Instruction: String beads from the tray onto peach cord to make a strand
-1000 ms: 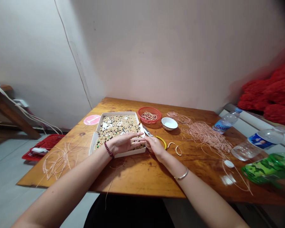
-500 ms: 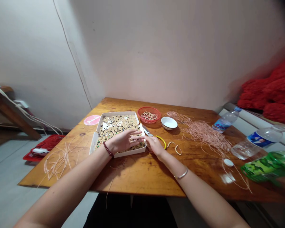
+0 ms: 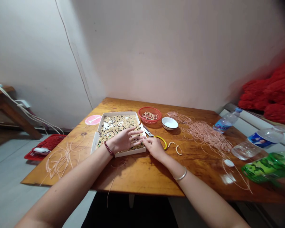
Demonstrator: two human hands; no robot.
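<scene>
My left hand (image 3: 124, 140) is over the front part of a white box (image 3: 95, 144) of small beads (image 3: 118, 123), mostly cream with some black and green. Its palm is turned to the right and its fingers are spread apart. Close to those fingertips, at the box's right front corner, is my right hand (image 3: 155, 147). Its thumb and fingers are drawn together in a pinch, and anything between them is too small to make out. Scissors with yellow handles (image 3: 163, 141) lie just beyond my right hand, beside a short string of cream beads (image 3: 178, 148).
Behind the box are a red basket (image 3: 142, 119) with beaded strings and a white bowl (image 3: 169, 123). Pink cord (image 3: 206, 134) is heaped to the right, near several plastic bottles (image 3: 263, 139). Loose cord (image 3: 61, 160) and a pink disc (image 3: 92, 120) lie left.
My right hand has turned so its back faces up more, and its fingertips have come up to my left fingertips. My left hand has stayed nearly in place, fingers still spread.
</scene>
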